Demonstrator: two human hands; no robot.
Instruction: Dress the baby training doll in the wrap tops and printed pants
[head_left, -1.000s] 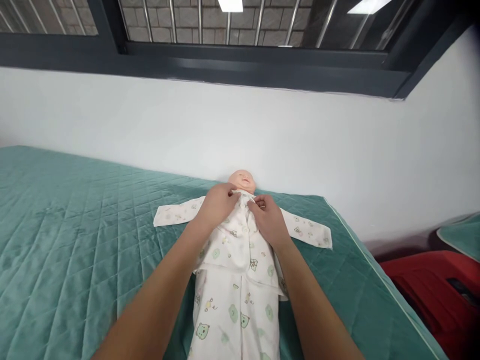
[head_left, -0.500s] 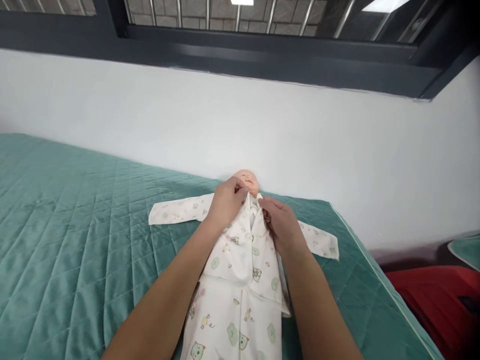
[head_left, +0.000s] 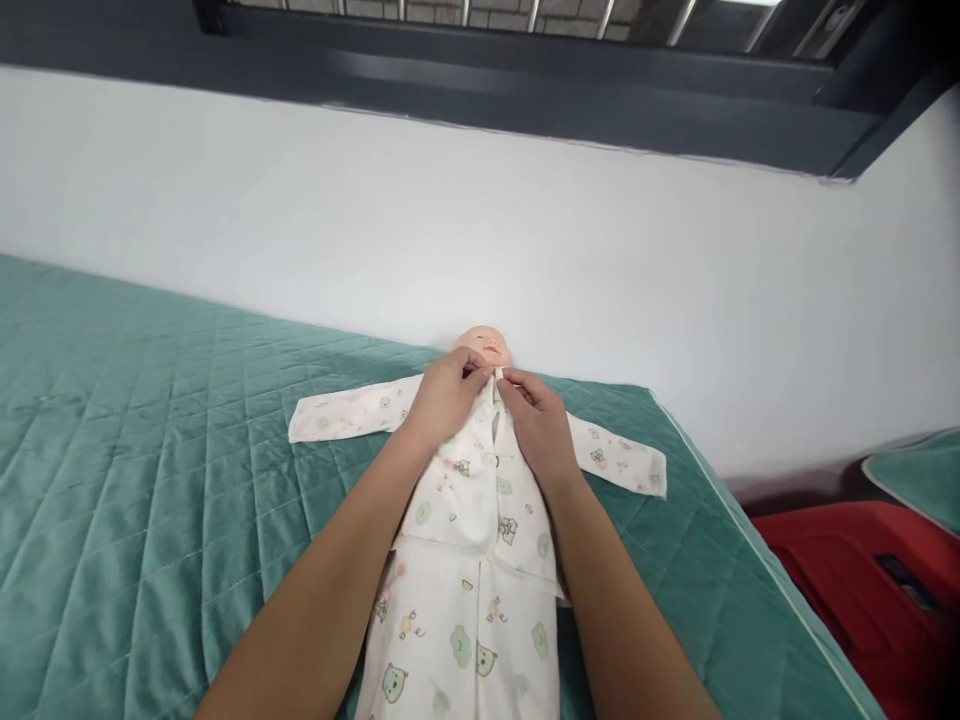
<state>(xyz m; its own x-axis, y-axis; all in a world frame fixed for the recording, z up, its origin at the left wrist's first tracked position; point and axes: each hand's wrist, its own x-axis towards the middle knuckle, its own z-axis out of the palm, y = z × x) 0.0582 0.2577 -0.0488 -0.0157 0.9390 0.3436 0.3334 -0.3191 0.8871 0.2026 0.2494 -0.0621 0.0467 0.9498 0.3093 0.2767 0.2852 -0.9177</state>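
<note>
A baby doll (head_left: 486, 343) lies on its back, dressed in a white baby shirt (head_left: 465, 500) with green animal prints and matching trousers (head_left: 465, 640). Both sleeves stretch out sideways. My left hand (head_left: 448, 392) pinches the left edge of the shirt's collar just under the doll's chin. On the other side, my right hand (head_left: 534, 412) pinches the right collar edge, close to the left fingertips. Lower down the front, a button (head_left: 490, 461) shows near the overlap, and a small gap stands above it. My fingers hide the very top of the collar.
A green quilted cover (head_left: 187, 470) spreads under the doll, its piped edge at the right. Behind it rises a white wall (head_left: 480, 230) with a dark window frame (head_left: 480, 85). A red object (head_left: 847, 580) stands below, at the right.
My right hand has moved left and slightly up, bringing the right collar edge up to the left one. The gap at the neck has narrowed. The view has tilted down a little.
</note>
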